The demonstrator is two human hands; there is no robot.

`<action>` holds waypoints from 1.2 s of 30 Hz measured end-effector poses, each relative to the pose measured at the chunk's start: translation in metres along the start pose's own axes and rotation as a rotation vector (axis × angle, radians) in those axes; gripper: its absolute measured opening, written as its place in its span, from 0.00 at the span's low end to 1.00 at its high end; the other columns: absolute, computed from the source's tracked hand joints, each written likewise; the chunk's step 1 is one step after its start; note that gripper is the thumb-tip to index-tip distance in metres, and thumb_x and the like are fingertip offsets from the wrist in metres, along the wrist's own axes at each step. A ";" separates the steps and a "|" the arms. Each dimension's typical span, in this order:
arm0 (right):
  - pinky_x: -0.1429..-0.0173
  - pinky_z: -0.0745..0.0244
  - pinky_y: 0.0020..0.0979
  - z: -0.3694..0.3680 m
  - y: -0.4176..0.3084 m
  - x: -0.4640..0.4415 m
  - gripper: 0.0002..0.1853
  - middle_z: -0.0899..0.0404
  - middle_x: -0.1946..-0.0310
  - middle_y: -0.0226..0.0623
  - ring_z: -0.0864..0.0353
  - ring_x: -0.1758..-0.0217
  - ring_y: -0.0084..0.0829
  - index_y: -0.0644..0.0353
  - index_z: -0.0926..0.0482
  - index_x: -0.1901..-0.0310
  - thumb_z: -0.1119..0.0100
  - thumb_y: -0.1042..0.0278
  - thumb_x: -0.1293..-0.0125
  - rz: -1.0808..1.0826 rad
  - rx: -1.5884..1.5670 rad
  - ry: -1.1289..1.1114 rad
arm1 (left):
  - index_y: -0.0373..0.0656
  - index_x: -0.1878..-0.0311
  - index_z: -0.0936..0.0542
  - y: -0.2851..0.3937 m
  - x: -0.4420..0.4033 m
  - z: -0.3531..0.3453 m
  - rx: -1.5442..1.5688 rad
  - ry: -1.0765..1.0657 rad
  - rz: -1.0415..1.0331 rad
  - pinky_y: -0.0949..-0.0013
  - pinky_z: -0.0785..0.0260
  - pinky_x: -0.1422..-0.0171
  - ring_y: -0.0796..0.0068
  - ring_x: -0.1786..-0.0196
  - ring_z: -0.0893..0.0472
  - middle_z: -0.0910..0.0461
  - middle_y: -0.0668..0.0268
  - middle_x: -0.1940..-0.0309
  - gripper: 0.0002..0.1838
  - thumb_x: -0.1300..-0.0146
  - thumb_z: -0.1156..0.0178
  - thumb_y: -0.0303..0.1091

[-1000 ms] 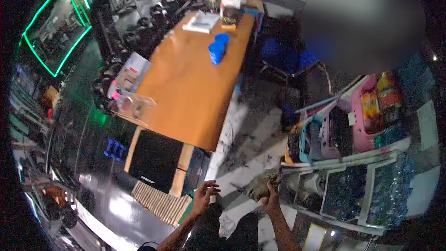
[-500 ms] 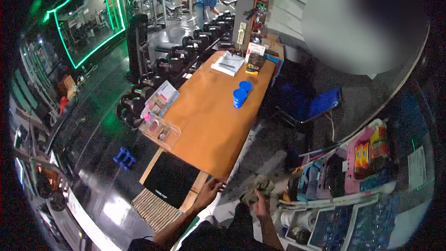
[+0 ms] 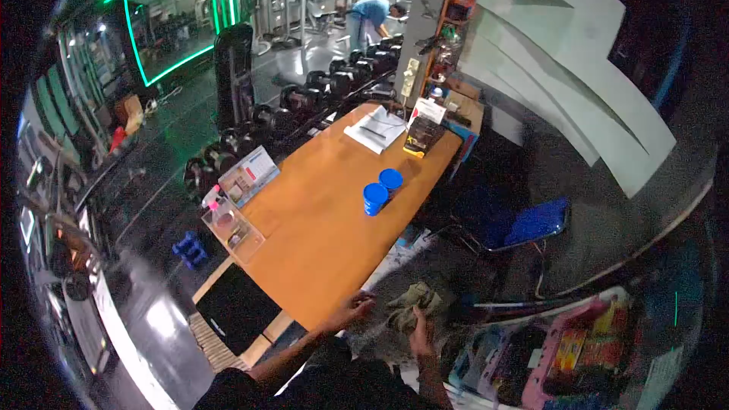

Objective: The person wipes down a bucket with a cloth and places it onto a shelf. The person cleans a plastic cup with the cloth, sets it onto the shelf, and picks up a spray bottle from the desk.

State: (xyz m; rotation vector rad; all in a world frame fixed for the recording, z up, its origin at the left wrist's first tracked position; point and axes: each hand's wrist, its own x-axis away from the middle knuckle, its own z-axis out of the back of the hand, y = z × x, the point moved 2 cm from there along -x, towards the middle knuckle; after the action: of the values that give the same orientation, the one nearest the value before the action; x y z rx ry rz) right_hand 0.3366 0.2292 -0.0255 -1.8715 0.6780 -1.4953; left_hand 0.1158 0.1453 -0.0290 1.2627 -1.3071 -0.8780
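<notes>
Far left, toward ten o'clock, a panel (image 3: 171, 26) edged in green light; below it, at eight, a pair of small blue dumbbells (image 3: 189, 250) on the floor. Nine o'clock: a clear box (image 3: 231, 232) on the left edge of the orange counter (image 3: 323, 239), a card stand (image 3: 249, 176) just beyond. Black dumbbells (image 3: 304, 99) racked at eleven. Left hand (image 3: 358, 310) at six, by the counter's near edge; fingers loosely bent, released; blur, cannot tell if they touch wood. Near centre, two blue tubs (image 3: 376, 197), side by side; papers (image 3: 376, 130) beyond at twelve, a person (image 3: 370, 17) in blue bending farther off. Between five and six, a crumpled drab cloth (image 3: 414, 302), aloft, grasped by the fingers of the right hand (image 3: 422, 336). Blue chair (image 3: 538, 224) past three; pink basket (image 3: 541, 361) toward four-thirty.
</notes>
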 end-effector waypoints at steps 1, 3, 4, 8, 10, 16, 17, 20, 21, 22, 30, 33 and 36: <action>0.54 0.40 0.39 0.003 -0.012 -0.010 0.25 0.47 0.53 0.35 0.40 0.58 0.30 0.48 0.40 0.52 0.46 0.39 0.34 -0.022 0.024 0.020 | 0.39 0.39 0.27 0.007 -0.004 -0.005 -0.037 0.005 0.036 0.68 0.25 0.52 0.73 0.54 0.20 0.21 0.61 0.52 0.24 0.27 0.47 0.48; 0.58 0.42 0.38 0.002 -0.037 -0.029 0.24 0.48 0.58 0.35 0.42 0.62 0.28 0.48 0.40 0.57 0.45 0.37 0.34 -0.074 0.090 0.070 | 0.37 0.38 0.28 0.030 -0.020 -0.006 -0.106 0.017 0.101 0.62 0.23 0.47 0.67 0.52 0.19 0.21 0.56 0.50 0.23 0.27 0.47 0.45; 0.59 0.42 0.38 -0.002 -0.049 -0.037 0.24 0.49 0.60 0.35 0.43 0.64 0.28 0.47 0.40 0.60 0.45 0.36 0.35 -0.106 0.123 0.094 | 0.37 0.38 0.29 0.043 -0.026 -0.005 -0.100 0.024 0.101 0.62 0.23 0.48 0.68 0.52 0.19 0.21 0.56 0.51 0.23 0.27 0.46 0.45; 0.73 0.52 0.33 -0.030 -0.086 -0.084 0.36 0.65 0.88 0.22 0.60 0.87 0.22 0.42 0.56 0.85 0.42 0.36 0.36 -0.026 0.138 0.010 | 0.39 0.41 0.25 0.008 -0.090 0.023 -0.058 0.207 0.076 0.72 0.26 0.61 0.76 0.62 0.22 0.20 0.61 0.54 0.22 0.30 0.43 0.45; 0.72 0.48 0.35 -0.041 -0.081 -0.137 0.34 0.59 0.88 0.23 0.55 0.86 0.22 0.43 0.52 0.85 0.41 0.38 0.36 0.124 0.156 -0.036 | 0.39 0.41 0.26 0.001 -0.125 0.042 -0.152 0.284 0.006 0.72 0.26 0.59 0.76 0.62 0.22 0.20 0.60 0.55 0.22 0.31 0.40 0.43; 0.45 0.34 0.41 -0.124 -0.140 -0.237 0.24 0.28 0.57 0.39 0.28 0.53 0.35 0.60 0.28 0.55 0.41 0.44 0.34 0.352 0.283 0.028 | 0.36 0.35 0.34 0.024 -0.235 0.091 -0.339 0.523 -0.117 0.62 0.26 0.49 0.62 0.52 0.22 0.24 0.54 0.52 0.35 0.42 0.31 0.39; 0.38 0.36 0.43 -0.135 -0.146 -0.257 0.29 0.29 0.47 0.43 0.30 0.44 0.39 0.63 0.30 0.45 0.41 0.45 0.34 0.359 0.295 -0.002 | 0.35 0.34 0.36 0.035 -0.246 0.096 -0.373 0.566 -0.145 0.59 0.26 0.46 0.59 0.50 0.22 0.24 0.53 0.51 0.38 0.44 0.29 0.38; 0.26 0.47 0.50 -0.154 -0.159 -0.309 0.42 0.49 0.26 0.48 0.47 0.25 0.47 0.64 0.49 0.27 0.42 0.48 0.32 0.207 0.346 -0.043 | 0.35 0.32 0.40 0.022 -0.294 0.121 -0.682 0.726 -0.362 0.51 0.32 0.37 0.48 0.43 0.26 0.27 0.50 0.46 0.48 0.53 0.24 0.38; 0.25 0.49 0.52 -0.174 -0.170 -0.299 0.42 0.52 0.25 0.48 0.51 0.23 0.48 0.63 0.51 0.26 0.42 0.49 0.31 0.151 0.329 0.034 | 0.35 0.32 0.40 0.016 -0.307 0.126 -0.663 0.726 -0.294 0.51 0.34 0.35 0.47 0.42 0.27 0.28 0.49 0.45 0.49 0.55 0.23 0.38; 0.24 0.51 0.53 -0.182 -0.173 -0.299 0.43 0.55 0.24 0.47 0.53 0.22 0.48 0.62 0.53 0.25 0.43 0.49 0.31 0.144 0.360 0.035 | 0.35 0.32 0.40 0.011 -0.319 0.131 -0.643 0.726 -0.227 0.51 0.35 0.34 0.46 0.40 0.28 0.28 0.49 0.45 0.50 0.57 0.22 0.38; 0.24 0.49 0.50 -0.181 -0.147 -0.307 0.39 0.49 0.26 0.46 0.48 0.24 0.46 0.61 0.49 0.26 0.47 0.48 0.30 0.104 0.437 -0.145 | 0.39 0.33 0.38 0.000 -0.306 0.124 -0.565 0.595 -0.208 0.51 0.35 0.34 0.45 0.38 0.30 0.29 0.47 0.42 0.48 0.57 0.23 0.37; 0.27 0.43 0.43 -0.182 -0.161 -0.217 0.35 0.36 0.32 0.45 0.38 0.29 0.44 0.66 0.38 0.31 0.43 0.51 0.32 0.308 0.360 -0.350 | 0.39 0.32 0.38 0.039 -0.227 0.112 -0.570 0.658 -0.266 0.52 0.33 0.35 0.50 0.36 0.30 0.29 0.49 0.40 0.48 0.54 0.22 0.39; 0.29 0.41 0.39 -0.172 -0.149 -0.168 0.37 0.36 0.32 0.44 0.38 0.29 0.42 0.66 0.39 0.31 0.41 0.52 0.34 0.292 0.574 -0.687 | 0.39 0.31 0.40 -0.001 -0.161 0.113 -0.222 0.524 -0.486 0.55 0.32 0.35 0.58 0.36 0.29 0.28 0.53 0.40 0.51 0.54 0.21 0.44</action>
State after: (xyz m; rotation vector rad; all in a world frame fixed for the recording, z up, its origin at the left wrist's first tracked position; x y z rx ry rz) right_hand 0.1324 0.4232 0.0034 -1.5874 0.1511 -0.6766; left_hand -0.0143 0.2832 -0.0796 1.5253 -0.4818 -0.9084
